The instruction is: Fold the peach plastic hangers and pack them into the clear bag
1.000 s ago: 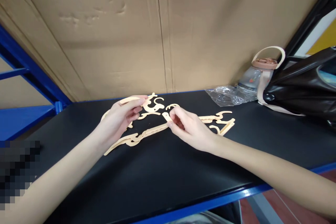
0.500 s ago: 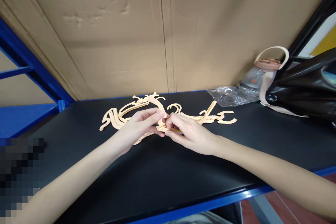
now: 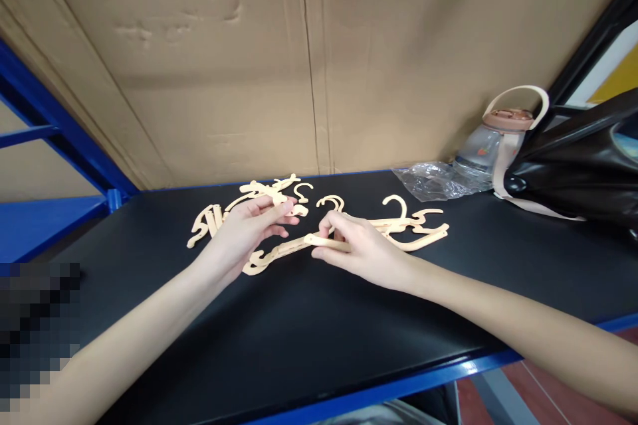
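My left hand (image 3: 246, 226) pinches a cream plastic hanger piece (image 3: 300, 210) between thumb and fingers, above the loose parts. My right hand (image 3: 366, 249) is closed around a cream hanger arm (image 3: 319, 241), whose rounded end points left toward my left hand. The two held pieces are apart, and my right fingers cover part of the arm. Just beyond my right hand a curved hanger hook (image 3: 396, 201) stands up; whether it joins the held arm I cannot tell. Below and between my hands a jointed hanger part (image 3: 284, 251) lies on the black table (image 3: 309, 325).
More hanger parts (image 3: 199, 229) lie to the left, and small loose hooks (image 3: 331, 201) sit at the middle back. A clear plastic bag (image 3: 428, 182), a water bottle (image 3: 481, 149) and a black bag (image 3: 573, 159) are at the right. Cardboard (image 3: 224, 80) walls the back.
My hands, close together on the pieces before, have drawn apart. The left moved slightly left and up with its piece; the right-hand piece has turned, its end now pointing left.
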Tool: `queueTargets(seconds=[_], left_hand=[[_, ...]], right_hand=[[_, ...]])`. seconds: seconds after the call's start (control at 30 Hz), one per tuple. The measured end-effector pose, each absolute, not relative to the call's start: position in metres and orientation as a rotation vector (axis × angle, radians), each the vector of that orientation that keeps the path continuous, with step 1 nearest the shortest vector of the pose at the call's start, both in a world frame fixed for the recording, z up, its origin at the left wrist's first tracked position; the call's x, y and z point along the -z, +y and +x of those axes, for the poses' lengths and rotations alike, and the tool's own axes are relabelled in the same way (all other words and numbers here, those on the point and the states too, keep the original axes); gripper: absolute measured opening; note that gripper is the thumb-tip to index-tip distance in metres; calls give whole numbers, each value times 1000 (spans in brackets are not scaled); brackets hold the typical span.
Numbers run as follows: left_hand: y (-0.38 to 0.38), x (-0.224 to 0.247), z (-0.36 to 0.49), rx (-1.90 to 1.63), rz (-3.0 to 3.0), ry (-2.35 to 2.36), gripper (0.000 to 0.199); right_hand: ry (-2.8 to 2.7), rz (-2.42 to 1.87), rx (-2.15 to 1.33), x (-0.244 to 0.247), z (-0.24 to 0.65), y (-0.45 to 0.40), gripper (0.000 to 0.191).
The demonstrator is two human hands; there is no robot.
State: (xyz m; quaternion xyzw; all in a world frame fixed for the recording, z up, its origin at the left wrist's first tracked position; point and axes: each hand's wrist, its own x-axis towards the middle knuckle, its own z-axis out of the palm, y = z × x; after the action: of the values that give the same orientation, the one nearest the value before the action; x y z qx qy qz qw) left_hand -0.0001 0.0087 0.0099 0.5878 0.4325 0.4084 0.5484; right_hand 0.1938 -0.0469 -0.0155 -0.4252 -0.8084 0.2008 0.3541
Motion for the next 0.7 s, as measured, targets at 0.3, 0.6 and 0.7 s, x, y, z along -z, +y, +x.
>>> queueTargets(seconds=[0.3,0.6,0.7], left_hand=[[-3,-16,7,-869,1516,1028,24],[4,-15,2,-805,1666,1066,20],[7,-15,-1,-752,1662,1053,18]], right_hand=[[-2096,-1161,-426,13,197,-43,11],[-2088,-1159,-428,9,205,-41,10],[-2064,-1152,-430,10,206,-40,11]])
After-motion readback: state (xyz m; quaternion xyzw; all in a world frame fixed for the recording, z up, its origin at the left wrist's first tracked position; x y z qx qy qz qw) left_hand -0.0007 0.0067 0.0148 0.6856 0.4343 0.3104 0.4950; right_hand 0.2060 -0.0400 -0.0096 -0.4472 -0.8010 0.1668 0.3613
